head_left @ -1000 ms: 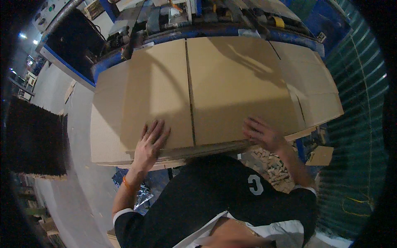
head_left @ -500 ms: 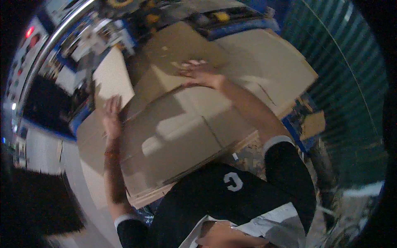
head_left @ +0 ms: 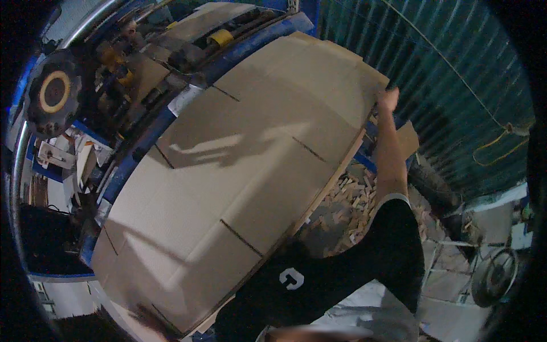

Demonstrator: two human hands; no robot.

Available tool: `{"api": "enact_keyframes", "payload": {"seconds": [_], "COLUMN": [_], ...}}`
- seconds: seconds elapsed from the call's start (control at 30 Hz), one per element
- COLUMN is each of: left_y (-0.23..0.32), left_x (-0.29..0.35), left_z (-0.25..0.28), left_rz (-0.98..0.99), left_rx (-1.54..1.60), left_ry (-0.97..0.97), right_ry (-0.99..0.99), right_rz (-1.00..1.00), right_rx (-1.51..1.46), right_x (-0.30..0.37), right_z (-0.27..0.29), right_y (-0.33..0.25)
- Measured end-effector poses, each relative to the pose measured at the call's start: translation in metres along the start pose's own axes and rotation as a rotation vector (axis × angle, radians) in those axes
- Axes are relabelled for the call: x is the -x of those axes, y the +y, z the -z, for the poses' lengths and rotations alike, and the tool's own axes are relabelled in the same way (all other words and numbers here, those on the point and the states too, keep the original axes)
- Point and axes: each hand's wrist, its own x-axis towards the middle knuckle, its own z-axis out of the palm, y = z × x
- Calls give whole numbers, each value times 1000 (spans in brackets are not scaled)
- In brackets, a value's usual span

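Observation:
A large flat cardboard sheet [head_left: 228, 165] with dark slots and crease lines lies in front of me on top of other cardboard, whose edges show along the near side. At its far right corner, my right hand [head_left: 389, 100] is closed around the edge. My left hand [head_left: 152, 320] is a dark blur at the near left end of the sheet, and its fingers cannot be made out. Shadows fall across the middle of the board.
Behind the cardboard runs a blue machine frame [head_left: 134, 151] with a black handwheel [head_left: 55, 92] at left. Cardboard scraps [head_left: 353, 199] litter the floor at right, below a green corrugated wall [head_left: 456, 119]. A round fan-like guard [head_left: 494, 275] stands farther right.
Both hands were lying on cardboard with pieces raised or overlapping at the back. Now one broad sheet lies flat; my right hand has moved to its far right corner, my left toward the near left.

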Motion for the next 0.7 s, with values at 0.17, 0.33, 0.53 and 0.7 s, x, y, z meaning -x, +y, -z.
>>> {"api": "enact_keyframes", "payload": {"seconds": [0.17,0.33,0.53,0.7], "left_y": [-79,-155,-227,-197], "left_x": [17,13,-11,-31], "left_z": [33,70,79,98], "left_rz": [298,346,-28,443], "left_rx": [-250,-360,-578,-173], "left_ry": [-166,-373,-380,-79], "right_ry": [-699,-596,-457,-253], "right_rz": [-629,-516,-148,34], "right_rx": [-1040,-956,-627,-106], "right_x": [-38,-12,27,56], "right_z": [-22,-11,5,27], "right_y": [57,45,70,42]}}
